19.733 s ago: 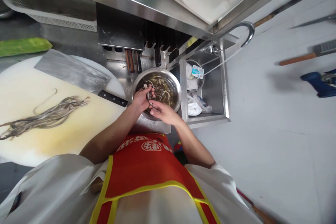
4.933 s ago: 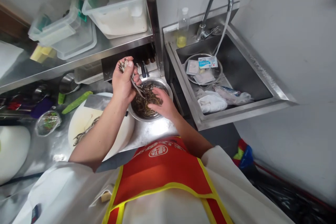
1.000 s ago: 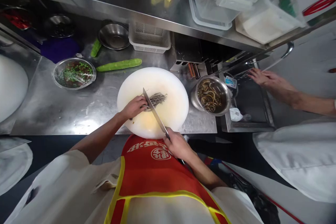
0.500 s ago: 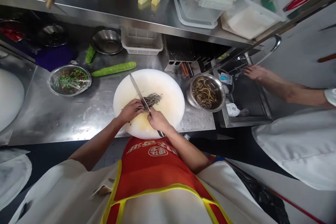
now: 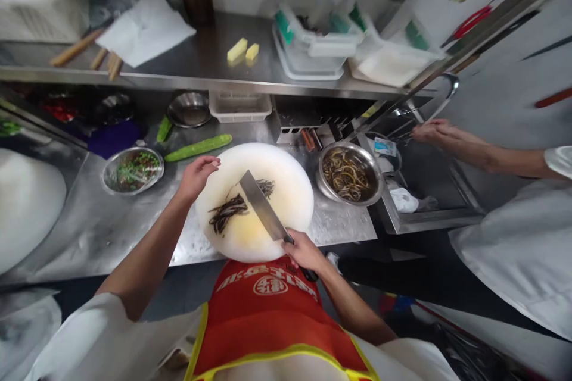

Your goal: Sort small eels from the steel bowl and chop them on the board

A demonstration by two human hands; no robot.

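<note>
One steel worktop (image 5: 89, 232) runs beneath the fingers of both the left hand (image 5: 199, 177) and the right hand (image 5: 304, 249). On it the round white cutting board (image 5: 248, 235) reaches from just under the left fingertips to the right fingers at its near edge. The metal pot (image 5: 322, 186), with curled strands in dark liquid, stands beyond the right fingers and to their right, apart from them.

The right fingers are closed around the handle of the broad knife (image 5: 268, 211), whose blade slants away from them across the board; whether its edge touches the board is unclear. The left fingers are loosely spread and hold nothing, raised near the board's far left rim, with the green gourd (image 5: 199, 147) just beyond them.

Nearer the person than the left fingertips, and apart from them, lies the larger dark bunch (image 5: 227, 212), left of the blade. The smaller dark bunch (image 5: 268, 188) shows past the blade, away from the right fingers.

The step in hand looks like cutting the strands across, seemingly between strokes. Another cut would call for the left fingers to press a bunch down, tips tucked clear of the edge.
</note>
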